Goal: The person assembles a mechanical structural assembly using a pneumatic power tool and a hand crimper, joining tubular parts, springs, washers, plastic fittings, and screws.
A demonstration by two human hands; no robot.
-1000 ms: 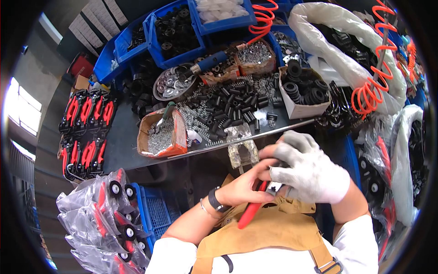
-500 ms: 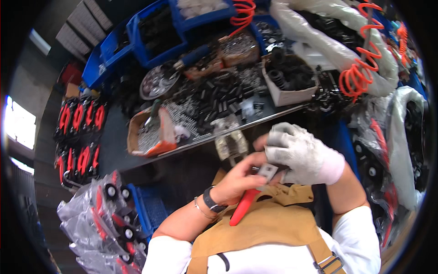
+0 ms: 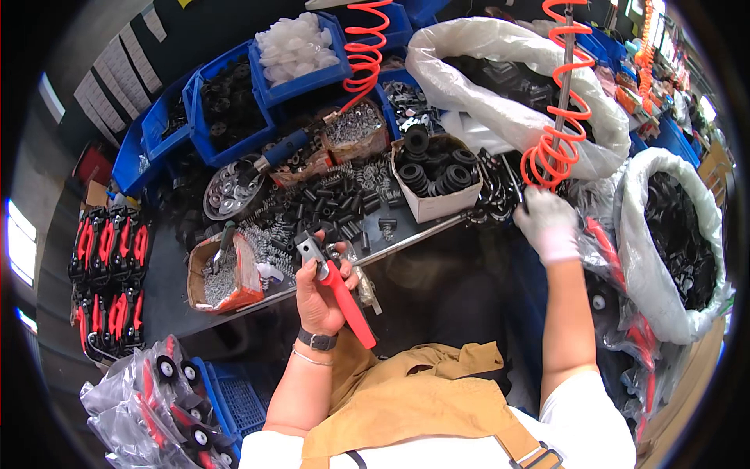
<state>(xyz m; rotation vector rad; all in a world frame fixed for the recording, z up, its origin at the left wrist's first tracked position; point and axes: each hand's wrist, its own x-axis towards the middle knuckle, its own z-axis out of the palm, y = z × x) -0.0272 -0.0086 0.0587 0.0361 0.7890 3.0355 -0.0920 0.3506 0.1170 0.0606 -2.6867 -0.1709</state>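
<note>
Below, two hands, left hand gripping one red-handled tool, gloved right hand reaching.

Tool: bare grey metal head, glossy red plastic handle. Right hand: white knit cloth glove. Box: matt cardboard. Sacks: clear, crinkled plastic film.
</note>
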